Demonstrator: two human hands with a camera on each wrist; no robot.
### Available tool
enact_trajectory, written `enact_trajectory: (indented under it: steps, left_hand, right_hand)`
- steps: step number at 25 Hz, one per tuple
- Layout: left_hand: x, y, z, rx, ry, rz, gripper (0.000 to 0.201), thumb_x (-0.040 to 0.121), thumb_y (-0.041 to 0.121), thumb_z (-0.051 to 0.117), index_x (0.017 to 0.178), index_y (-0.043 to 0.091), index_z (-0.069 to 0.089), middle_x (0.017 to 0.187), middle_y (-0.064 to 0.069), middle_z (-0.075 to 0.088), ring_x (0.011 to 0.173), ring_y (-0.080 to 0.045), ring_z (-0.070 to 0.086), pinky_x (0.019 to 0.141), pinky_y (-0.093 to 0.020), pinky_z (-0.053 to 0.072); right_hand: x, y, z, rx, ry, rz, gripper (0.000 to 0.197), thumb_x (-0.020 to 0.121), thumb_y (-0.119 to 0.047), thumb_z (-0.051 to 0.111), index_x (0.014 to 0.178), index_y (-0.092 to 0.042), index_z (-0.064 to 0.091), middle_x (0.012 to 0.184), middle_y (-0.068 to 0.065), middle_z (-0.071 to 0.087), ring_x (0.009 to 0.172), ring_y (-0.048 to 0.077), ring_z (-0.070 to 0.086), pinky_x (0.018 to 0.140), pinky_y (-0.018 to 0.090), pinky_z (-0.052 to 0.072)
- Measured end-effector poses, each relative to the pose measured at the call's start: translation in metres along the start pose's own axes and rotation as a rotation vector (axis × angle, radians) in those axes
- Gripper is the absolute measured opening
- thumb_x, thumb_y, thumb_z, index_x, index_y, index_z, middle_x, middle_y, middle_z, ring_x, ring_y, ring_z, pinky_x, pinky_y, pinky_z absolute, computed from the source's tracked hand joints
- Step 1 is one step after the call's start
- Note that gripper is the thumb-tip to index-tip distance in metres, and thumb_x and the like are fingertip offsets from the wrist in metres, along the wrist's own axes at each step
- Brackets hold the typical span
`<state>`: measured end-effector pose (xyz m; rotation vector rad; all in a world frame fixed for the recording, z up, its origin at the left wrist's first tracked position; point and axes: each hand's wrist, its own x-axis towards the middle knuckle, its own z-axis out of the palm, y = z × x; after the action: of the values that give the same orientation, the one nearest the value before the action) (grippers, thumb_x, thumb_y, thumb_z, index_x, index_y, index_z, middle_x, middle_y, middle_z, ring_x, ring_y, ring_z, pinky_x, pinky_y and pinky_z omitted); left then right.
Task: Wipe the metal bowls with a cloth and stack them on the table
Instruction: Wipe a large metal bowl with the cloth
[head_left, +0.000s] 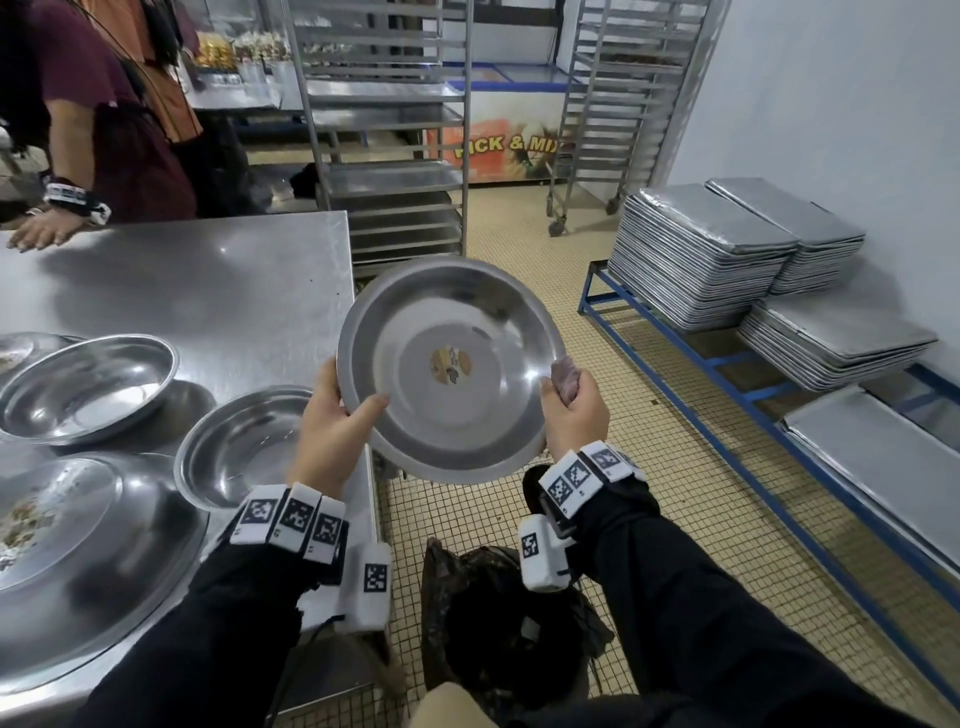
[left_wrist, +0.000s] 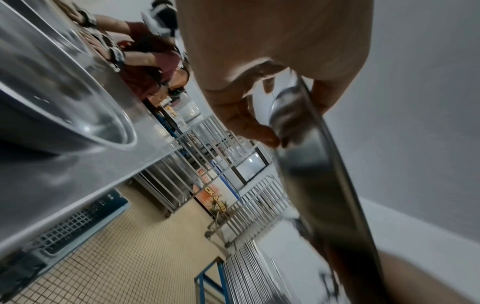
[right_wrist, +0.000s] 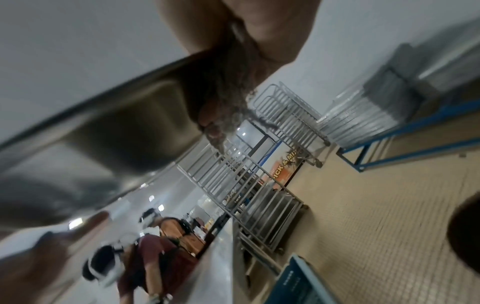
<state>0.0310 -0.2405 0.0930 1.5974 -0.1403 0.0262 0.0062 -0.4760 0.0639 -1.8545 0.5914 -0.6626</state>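
Steel worktop (head_left: 208, 291), left of the view, carrying four metal bowls: a very large bowl (head_left: 78, 566) at the near left corner with food scraps in it, a medium bowl (head_left: 88, 387) behind it, a smaller bowl (head_left: 239, 447) near the worktop's right edge, and the rim of a further bowl (head_left: 21, 348) at the far left. None of these is stacked on another. Stacks of metal trays (head_left: 701, 254) sit on a blue rack (head_left: 675, 343) along the right wall; wheeled tray racks (head_left: 384, 130) stand behind on the tiled floor (head_left: 649, 493).

Held bowl (head_left: 449, 369), raised over the floor just beyond the worktop's edge and tilted so its inside faces the camera; a round sticker (head_left: 451, 366) marks its centre.

Left hand (head_left: 332, 421): grips the bowl's left rim, thumb laid across the inner face, fingers curled behind the outer wall, as the left wrist view confirms (left_wrist: 249, 115).

Right hand (head_left: 574, 410): closed on the bowl's right rim with a bunched cloth (head_left: 566, 376) pinched between fingers and metal; the right wrist view shows the cloth (right_wrist: 228, 102) pressed against the bowl's outer wall.

A second person's hand (head_left: 39, 234) rests flat on the worktop's far left.
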Motion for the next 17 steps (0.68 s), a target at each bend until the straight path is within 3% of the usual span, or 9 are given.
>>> enact_trajectory:
  steps: [2,4,6,8,10,11,13,15,17]
  left_hand:
    - [-0.01,0.001,0.013,-0.058,-0.065,0.049,0.05,0.087,0.004,0.064,0.127,0.025,0.042,0.107,0.001,0.062,0.09,-0.008,0.068,0.074,-0.026,0.058]
    - [-0.016,-0.001,0.028,-0.075,-0.113,0.029,0.045,0.088,0.007,0.064,0.124,0.026,0.044,0.109,0.0,0.063,0.096,-0.011,0.067,0.078,-0.026,0.057]
    - [-0.018,-0.001,0.037,-0.071,-0.059,-0.027,0.031,0.091,0.007,0.061,0.115,0.025,0.051,0.105,0.001,0.064,0.095,-0.012,0.065,0.08,-0.026,0.055]
    - [-0.011,-0.003,0.036,-0.095,0.03,-0.093,0.025,0.092,0.005,0.055,0.112,0.021,0.051,0.096,0.0,0.062,0.083,-0.012,0.061,0.069,-0.022,0.055]
    - [-0.003,-0.004,0.03,-0.06,0.09,-0.106,0.023,0.092,0.002,0.05,0.107,0.018,0.05,0.087,-0.003,0.057,0.072,-0.014,0.055,0.058,-0.018,0.049]
    - [0.001,-0.006,0.025,-0.024,0.121,-0.086,0.023,0.091,0.0,0.048,0.107,0.016,0.051,0.083,-0.003,0.054,0.07,-0.015,0.052,0.056,-0.019,0.048]
    - [0.004,-0.006,0.018,0.036,0.158,-0.042,0.025,0.09,-0.003,0.045,0.107,0.015,0.051,0.079,-0.001,0.052,0.068,-0.013,0.048,0.058,-0.023,0.044]
    - [0.005,-0.005,0.017,0.072,0.164,-0.016,0.024,0.094,0.0,0.045,0.108,0.018,0.05,0.081,0.003,0.054,0.071,-0.008,0.05,0.062,-0.019,0.041]
    - [0.004,-0.006,0.02,0.097,0.153,-0.012,0.017,0.098,0.007,0.046,0.111,0.017,0.051,0.086,0.006,0.057,0.076,-0.004,0.053,0.062,-0.013,0.041]
  right_hand:
    - [-0.01,-0.007,0.007,0.132,0.096,0.037,0.02,0.09,-0.025,0.062,0.088,-0.007,0.051,0.07,-0.006,0.053,0.059,0.003,0.049,0.048,0.005,0.038]
    - [-0.015,-0.013,0.013,0.224,0.124,0.054,0.021,0.092,-0.025,0.06,0.096,-0.006,0.052,0.074,-0.007,0.054,0.062,0.001,0.051,0.05,0.004,0.038]
    - [-0.017,-0.015,0.016,0.225,0.057,0.053,0.021,0.095,-0.027,0.054,0.093,-0.007,0.049,0.073,-0.006,0.052,0.061,0.003,0.05,0.049,0.004,0.038]
    - [-0.018,-0.013,0.016,0.159,-0.074,0.084,0.024,0.098,-0.032,0.046,0.095,-0.008,0.049,0.078,-0.002,0.056,0.067,0.01,0.055,0.048,0.007,0.04]
    - [-0.021,-0.007,0.013,0.094,-0.191,0.138,0.027,0.1,-0.033,0.041,0.115,-0.014,0.052,0.1,0.001,0.063,0.082,0.013,0.06,0.051,0.011,0.045]
    - [-0.023,-0.003,0.011,0.051,-0.216,0.133,0.031,0.1,-0.032,0.04,0.125,-0.017,0.051,0.111,-0.001,0.063,0.089,0.011,0.06,0.059,0.014,0.048]
    - [-0.029,0.002,0.009,-0.024,-0.2,0.02,0.036,0.1,-0.031,0.04,0.135,-0.022,0.047,0.124,-0.005,0.059,0.105,0.008,0.058,0.081,0.02,0.047]
    - [-0.036,0.0,0.013,-0.082,-0.217,-0.142,0.038,0.099,-0.029,0.044,0.137,-0.026,0.043,0.128,-0.01,0.055,0.111,0.003,0.052,0.089,0.02,0.044]
    - [-0.049,-0.005,0.026,-0.162,-0.39,-0.325,0.042,0.098,-0.031,0.044,0.14,-0.027,0.039,0.134,-0.008,0.051,0.118,0.004,0.049,0.098,0.021,0.041]
